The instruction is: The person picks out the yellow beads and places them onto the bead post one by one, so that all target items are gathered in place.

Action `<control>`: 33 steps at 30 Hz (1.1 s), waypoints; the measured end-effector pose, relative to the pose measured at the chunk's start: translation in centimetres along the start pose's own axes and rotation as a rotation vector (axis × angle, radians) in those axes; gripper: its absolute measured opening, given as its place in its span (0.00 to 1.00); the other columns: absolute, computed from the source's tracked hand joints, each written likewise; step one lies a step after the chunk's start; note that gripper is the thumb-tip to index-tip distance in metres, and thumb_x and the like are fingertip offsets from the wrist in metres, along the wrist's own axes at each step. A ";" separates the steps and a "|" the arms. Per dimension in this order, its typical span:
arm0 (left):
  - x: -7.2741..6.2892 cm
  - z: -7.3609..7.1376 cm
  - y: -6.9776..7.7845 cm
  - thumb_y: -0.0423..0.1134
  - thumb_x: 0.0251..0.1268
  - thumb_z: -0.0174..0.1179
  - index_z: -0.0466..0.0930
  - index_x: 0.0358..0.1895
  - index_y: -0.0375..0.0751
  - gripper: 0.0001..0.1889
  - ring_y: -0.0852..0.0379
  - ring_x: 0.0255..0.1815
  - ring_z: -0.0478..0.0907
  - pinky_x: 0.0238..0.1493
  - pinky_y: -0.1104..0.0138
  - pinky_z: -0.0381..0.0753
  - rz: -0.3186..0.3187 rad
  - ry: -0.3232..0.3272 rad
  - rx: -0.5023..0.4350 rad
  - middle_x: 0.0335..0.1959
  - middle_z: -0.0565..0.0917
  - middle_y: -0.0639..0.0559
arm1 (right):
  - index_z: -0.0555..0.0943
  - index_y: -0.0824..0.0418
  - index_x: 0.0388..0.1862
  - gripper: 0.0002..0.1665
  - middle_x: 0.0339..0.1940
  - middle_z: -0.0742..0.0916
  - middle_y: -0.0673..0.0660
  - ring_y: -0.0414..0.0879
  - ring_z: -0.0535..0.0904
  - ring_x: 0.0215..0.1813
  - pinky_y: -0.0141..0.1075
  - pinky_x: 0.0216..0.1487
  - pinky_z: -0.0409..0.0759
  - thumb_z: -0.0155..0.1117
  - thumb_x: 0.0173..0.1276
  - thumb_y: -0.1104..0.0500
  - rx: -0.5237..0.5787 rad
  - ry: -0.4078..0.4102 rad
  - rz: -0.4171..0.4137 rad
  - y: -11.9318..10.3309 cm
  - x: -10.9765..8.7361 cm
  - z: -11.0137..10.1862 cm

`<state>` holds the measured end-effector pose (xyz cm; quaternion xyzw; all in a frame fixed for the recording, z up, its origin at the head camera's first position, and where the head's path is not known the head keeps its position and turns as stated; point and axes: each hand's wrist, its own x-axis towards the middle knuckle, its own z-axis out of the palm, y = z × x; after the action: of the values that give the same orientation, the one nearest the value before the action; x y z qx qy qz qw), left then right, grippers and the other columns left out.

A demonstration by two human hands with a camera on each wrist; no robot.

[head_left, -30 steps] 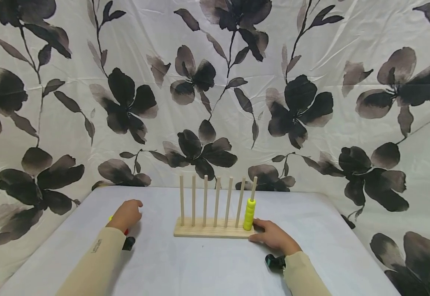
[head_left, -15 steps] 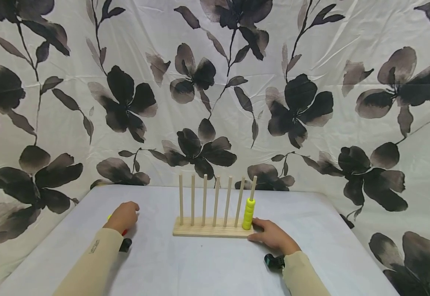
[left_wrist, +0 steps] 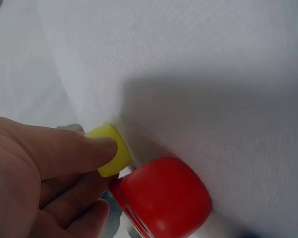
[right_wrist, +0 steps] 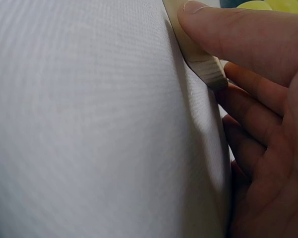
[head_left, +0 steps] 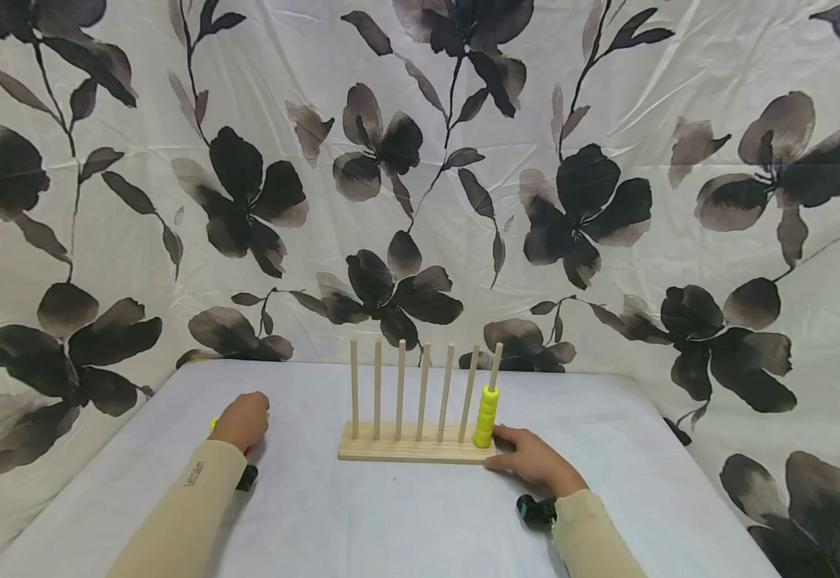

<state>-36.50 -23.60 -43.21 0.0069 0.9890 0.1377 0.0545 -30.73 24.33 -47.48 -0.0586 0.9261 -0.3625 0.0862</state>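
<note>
In the head view a wooden peg rack [head_left: 405,452] stands upright at the middle of the table, with several pegs. Yellow beads [head_left: 487,419] are stacked on its rightmost peg. My right hand [head_left: 536,461] grips the rack's right end, thumb on the front edge of the wooden base [right_wrist: 208,72] and fingers behind. Farther left, my left hand [head_left: 242,421] is low over the table. Its thumb and fingers pinch a yellow bead [left_wrist: 111,148], seen in the left wrist view. Close beside that bead is a rounded red object [left_wrist: 164,198]; its kind is unclear.
A white cloth covers the table [head_left: 420,522]. Behind it hangs a floral curtain [head_left: 463,201]. Some yellow [head_left: 214,424] shows past the left hand's outer side, mostly hidden by the hand.
The left hand has shifted slightly left over the last second, staying near the same spot. The right hand and rack hold still.
</note>
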 end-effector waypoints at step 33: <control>-0.2 0.1 1.4 0.25 0.65 0.50 0.71 0.59 0.20 0.20 0.33 0.58 0.72 0.63 0.42 0.71 0.081 0.006 -0.086 0.53 0.72 0.27 | 0.70 0.56 0.71 0.45 0.73 0.71 0.59 0.62 0.62 0.75 0.62 0.72 0.59 0.73 0.56 0.44 -0.009 0.009 0.014 0.0 -0.1 0.2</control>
<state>-36.24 -22.22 -42.90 0.0440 0.9812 0.1823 0.0461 -30.59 24.22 -47.58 -0.0509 0.9285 -0.3580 0.0843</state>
